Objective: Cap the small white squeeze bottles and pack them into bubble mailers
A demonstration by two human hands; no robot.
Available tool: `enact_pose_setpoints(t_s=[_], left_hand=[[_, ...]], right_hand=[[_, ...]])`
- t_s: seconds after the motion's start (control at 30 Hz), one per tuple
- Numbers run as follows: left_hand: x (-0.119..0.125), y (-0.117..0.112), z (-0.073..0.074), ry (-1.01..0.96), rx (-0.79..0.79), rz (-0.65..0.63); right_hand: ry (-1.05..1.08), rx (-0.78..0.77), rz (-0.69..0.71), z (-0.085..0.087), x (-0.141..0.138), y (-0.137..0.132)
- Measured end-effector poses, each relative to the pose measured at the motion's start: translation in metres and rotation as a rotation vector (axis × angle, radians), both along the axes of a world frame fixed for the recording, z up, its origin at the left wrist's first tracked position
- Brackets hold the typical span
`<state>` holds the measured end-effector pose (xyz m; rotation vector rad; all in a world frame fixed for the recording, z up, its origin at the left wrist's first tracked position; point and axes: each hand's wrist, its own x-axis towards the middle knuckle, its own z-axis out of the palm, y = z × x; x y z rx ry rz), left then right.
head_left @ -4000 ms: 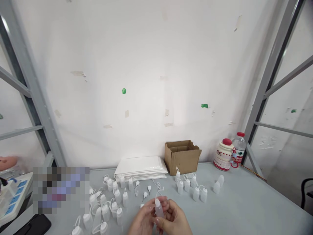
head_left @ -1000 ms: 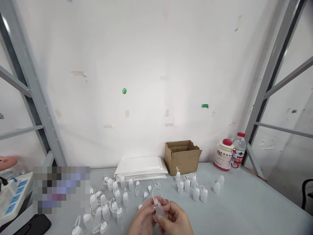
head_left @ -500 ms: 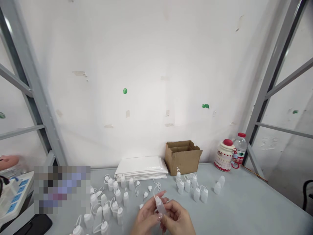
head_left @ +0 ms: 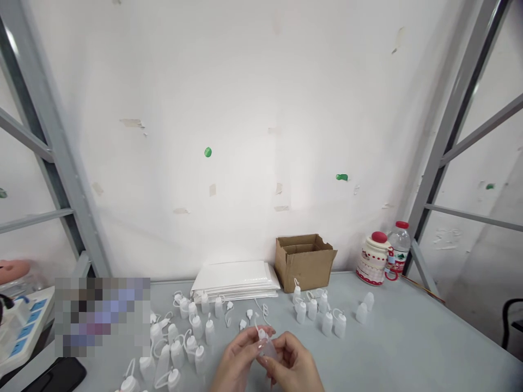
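At the bottom centre, my left hand [head_left: 237, 366] and my right hand [head_left: 293, 363] meet over the grey table [head_left: 408, 343]. Both are closed round one small translucent white squeeze bottle [head_left: 265, 347], fingertips pinching near its top, where a thin cap tether loops up. A cluster of several similar white bottles [head_left: 180, 343] with tethered caps stands left of my hands. Another group of small bottles [head_left: 322, 316] stands beyond my right hand. A few loose white caps [head_left: 245, 318] lie just past my fingers.
A stack of white padded envelopes [head_left: 237, 280] and an open cardboard box [head_left: 304, 261] sit against the wall. A red-lidded patterned jar [head_left: 375, 258] and a water bottle [head_left: 398, 245] stand at the back right. A black phone [head_left: 57, 375] lies at the bottom left. Grey shelf posts [head_left: 53, 147] flank the table.
The bottle has tipped lower between my hands and my fingers have closed in over its top. Nothing else on the table has moved.
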<state>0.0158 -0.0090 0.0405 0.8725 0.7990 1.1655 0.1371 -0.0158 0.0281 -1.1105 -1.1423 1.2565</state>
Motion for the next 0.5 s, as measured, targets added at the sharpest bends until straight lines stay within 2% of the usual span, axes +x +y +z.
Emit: enact_pose_setpoints(t_s=[0.13, 0.27, 0.33, 0.4, 0.5], left_hand=[[-0.001, -0.001, 0.005, 0.042, 0.022, 0.002], [-0.002, 0.001, 0.004, 0.132, 0.101, 0.156], [-0.003, 0.003, 0.0, 0.37, 0.175, 0.282], [-0.007, 0.005, -0.006, 0.759, 0.311, 0.398], [-0.012, 0.007, -0.015, 1.298, 0.525, 0.454]], right_hand=[[-0.006, -0.009, -0.02, -0.001, -0.001, 0.001], [0.058, -0.001, -0.047, 0.01, 0.006, 0.005], [0.09, 0.0, -0.075, 0.019, 0.013, 0.008], [0.107, -0.01, -0.109, 0.027, 0.02, 0.01], [0.124, -0.019, -0.132, 0.03, 0.024, 0.012]])
